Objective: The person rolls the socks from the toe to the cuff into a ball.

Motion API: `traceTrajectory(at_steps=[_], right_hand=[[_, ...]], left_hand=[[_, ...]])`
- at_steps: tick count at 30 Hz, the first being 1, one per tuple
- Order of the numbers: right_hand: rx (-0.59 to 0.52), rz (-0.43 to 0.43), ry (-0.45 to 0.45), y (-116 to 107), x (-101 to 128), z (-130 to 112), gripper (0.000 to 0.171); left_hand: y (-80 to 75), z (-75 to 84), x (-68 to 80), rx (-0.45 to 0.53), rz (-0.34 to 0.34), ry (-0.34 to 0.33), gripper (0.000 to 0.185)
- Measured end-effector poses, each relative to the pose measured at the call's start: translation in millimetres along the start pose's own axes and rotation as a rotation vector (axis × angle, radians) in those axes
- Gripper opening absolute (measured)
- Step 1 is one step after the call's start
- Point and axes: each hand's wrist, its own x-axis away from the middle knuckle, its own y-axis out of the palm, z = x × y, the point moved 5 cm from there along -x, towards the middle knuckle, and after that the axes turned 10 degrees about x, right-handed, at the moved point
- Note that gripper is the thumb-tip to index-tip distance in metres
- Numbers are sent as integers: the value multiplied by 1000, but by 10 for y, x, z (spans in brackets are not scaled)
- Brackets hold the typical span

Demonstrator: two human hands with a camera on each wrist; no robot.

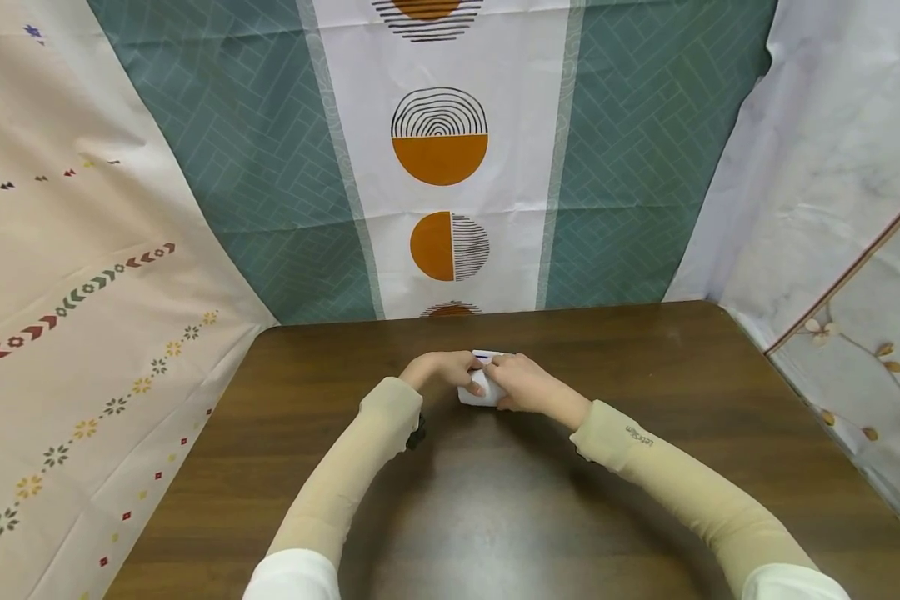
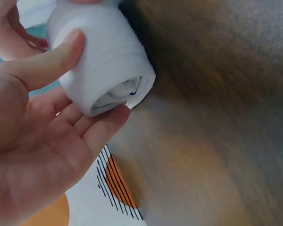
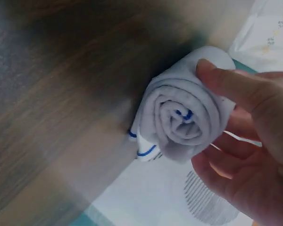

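A white cloth with blue edge stitching [image 1: 480, 397] is rolled up near the far side of the table, with a short flat part showing behind the roll. My left hand [image 1: 450, 368] grips its left end, thumb on top and fingers beneath, as the left wrist view shows on the roll [image 2: 106, 52]. At the other end my right hand [image 1: 527, 385] holds the roll between thumb and fingers. The right wrist view shows the spiral layers of the rolled cloth [image 3: 179, 117] end-on, with a blue line at the centre and along the loose edge.
The brown wooden table [image 1: 480, 517] stretches out around the hands. A teal and white patterned curtain [image 1: 510, 183] hangs behind its far edge. A cream patterned cloth [image 1: 82, 333] hangs at the left, and a pale marbled sheet [image 1: 832, 208] at the right.
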Motion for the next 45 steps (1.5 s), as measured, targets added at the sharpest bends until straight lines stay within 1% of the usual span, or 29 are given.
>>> traceTrajectory(at_steps=[3, 6, 7, 9, 11, 13, 15, 17, 21, 23, 26, 28, 29, 32, 33, 35, 39, 40, 45], right_hand=[[-94, -60, 19, 32, -69, 70, 47], [-161, -108, 46, 50, -127, 149, 39], [-171, -122, 46, 55, -142, 170, 37], [-188, -149, 42, 67, -156, 202, 35], [-210, -181, 43, 91, -174, 231, 33], [-229, -208, 42, 117, -190, 252, 33], [-246, -232, 46, 145, -205, 272, 35], [-270, -258, 55, 180, -208, 290, 40], [-311, -299, 69, 229, -189, 317, 51], [-319, -309, 71, 239, -182, 329, 53], [-313, -309, 47, 225, -193, 334, 49], [-322, -312, 32, 205, -208, 337, 44], [-327, -316, 24, 196, -217, 341, 41], [-361, -348, 40, 184, -226, 368, 36], [-375, -359, 48, 186, -227, 381, 36], [-389, -380, 61, 194, -225, 404, 34], [-419, -409, 62, 211, -225, 434, 36], [-423, -409, 59, 209, -228, 437, 36], [-428, -410, 57, 205, -245, 437, 40]], left_hand=[[32, -19, 21, 29, 15, 5, 44], [83, -2, 28, 47, 40, 38, 47], [104, 12, 29, 43, 54, 50, 47], [144, 43, 38, 13, 88, 48, 44], [178, 69, 44, -58, 124, 22, 36], [193, 97, 64, -127, 164, -29, 33], [210, 102, 70, -179, 189, -73, 34], [240, 112, 85, -196, 210, -101, 41], [311, 149, 97, -231, 269, -104, 47], [336, 174, 98, -270, 310, -105, 45], [359, 202, 96, -324, 370, -122, 44], [373, 221, 92, -358, 392, -130, 44], [377, 231, 90, -358, 397, -132, 45], [380, 261, 77, -377, 406, -115, 48], [387, 215, 18, -400, 420, -82, 50], [388, 223, 6, -418, 424, -61, 51], [396, 246, 11, -498, 454, -15, 50], [388, 311, 72, -498, 451, -29, 49], [383, 348, 126, -562, 493, -25, 51]])
